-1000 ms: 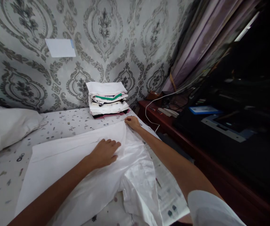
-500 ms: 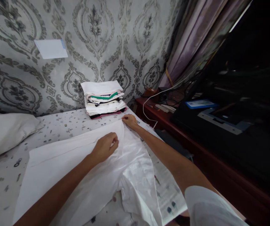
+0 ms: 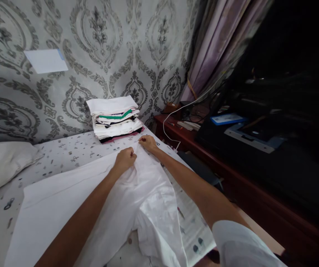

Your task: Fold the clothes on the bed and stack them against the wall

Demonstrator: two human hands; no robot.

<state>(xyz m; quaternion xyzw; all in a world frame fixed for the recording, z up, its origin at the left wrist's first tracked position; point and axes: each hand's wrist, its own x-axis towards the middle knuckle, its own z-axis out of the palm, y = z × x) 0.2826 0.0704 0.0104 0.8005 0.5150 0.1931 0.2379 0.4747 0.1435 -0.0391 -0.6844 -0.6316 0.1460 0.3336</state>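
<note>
A white shirt [image 3: 72,200] lies spread over the patterned bedsheet [image 3: 75,148], one sleeve hanging toward me at the lower right. My right hand [image 3: 148,143] pinches the shirt's far edge, close to the stack of folded clothes. Just left of it, my left hand [image 3: 125,158] is closed on the shirt's fabric, and small creases run out from under its fingers. The fingertips of the left hand are partly hidden.
A stack of folded clothes [image 3: 114,120] stands by the wall. At the left lies a white pillow [image 3: 6,163]. On the right, a dark red desk [image 3: 176,128] carries a white cable [image 3: 164,129], and a blue-framed card [image 3: 227,119] lies near a dark screen.
My left hand has moved away from me, nearer the right hand, and closed on the shirt, bunching it slightly. My right hand keeps its pinch. The view has shifted a little to the right.
</note>
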